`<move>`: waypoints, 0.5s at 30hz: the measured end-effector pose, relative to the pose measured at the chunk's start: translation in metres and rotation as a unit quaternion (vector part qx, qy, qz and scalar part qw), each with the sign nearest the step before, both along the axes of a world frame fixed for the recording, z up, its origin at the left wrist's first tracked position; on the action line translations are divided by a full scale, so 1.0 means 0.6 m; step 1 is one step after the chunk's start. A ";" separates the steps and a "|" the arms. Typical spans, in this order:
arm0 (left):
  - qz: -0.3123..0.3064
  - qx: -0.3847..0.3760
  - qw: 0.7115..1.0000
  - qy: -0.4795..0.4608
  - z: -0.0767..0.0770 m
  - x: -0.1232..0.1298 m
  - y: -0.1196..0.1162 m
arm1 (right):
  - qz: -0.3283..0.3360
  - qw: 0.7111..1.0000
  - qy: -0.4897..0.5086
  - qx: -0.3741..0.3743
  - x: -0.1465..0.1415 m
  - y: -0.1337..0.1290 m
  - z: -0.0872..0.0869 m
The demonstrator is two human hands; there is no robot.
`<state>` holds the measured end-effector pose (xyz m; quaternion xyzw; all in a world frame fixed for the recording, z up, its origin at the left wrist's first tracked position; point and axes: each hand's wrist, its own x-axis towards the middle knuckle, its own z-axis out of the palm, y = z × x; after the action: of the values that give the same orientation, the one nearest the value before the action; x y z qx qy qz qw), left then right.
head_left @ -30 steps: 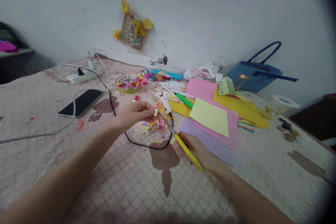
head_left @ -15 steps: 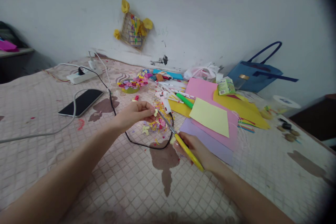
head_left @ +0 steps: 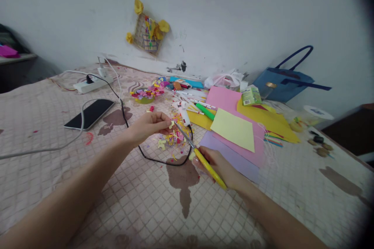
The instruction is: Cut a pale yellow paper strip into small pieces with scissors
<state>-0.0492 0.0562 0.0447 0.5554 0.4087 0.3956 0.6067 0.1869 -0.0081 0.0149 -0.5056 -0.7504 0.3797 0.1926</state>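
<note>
My left hand (head_left: 152, 125) pinches a small pale-yellow paper piece (head_left: 171, 124) between thumb and fingertips. My right hand (head_left: 214, 161) is wrapped round the yellow handles of a pair of scissors (head_left: 209, 168). The tips of the blades lie right at the paper piece; whether they touch it I cannot tell. Beneath both hands is a heap of colourful paper scraps (head_left: 177, 137), pink, yellow and pale yellow. A white glue gun (head_left: 182, 113) lies just behind the heap, its black cord looping round the scraps.
A pale-yellow sheet (head_left: 233, 129) lies on pink and lilac paper to the right, beside a green marker (head_left: 205, 111). A black phone-like slab (head_left: 90, 114) and a white power strip (head_left: 92, 85) are on the left. At the back right stands a blue bag (head_left: 284, 85).
My left hand and the paper piece have shifted very slightly left. The scissors stay in my right hand, in nearly the same place.
</note>
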 end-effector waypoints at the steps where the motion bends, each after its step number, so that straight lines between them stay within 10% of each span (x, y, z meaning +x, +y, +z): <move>1: 0.000 0.001 1.000 0.001 0.001 0.000 0.000 | 0.001 1.000 -0.003 0.003 0.001 0.000 -0.001; 15: -0.023 -0.008 0.999 -0.022 0.004 0.002 -0.002 | 0.027 0.994 0.064 -0.084 -0.002 -0.002 0.008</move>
<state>-0.0482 0.0551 0.0472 0.5513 0.3857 0.3905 0.6284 0.1858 -0.0094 0.0198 -0.4740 -0.7154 0.4782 0.1867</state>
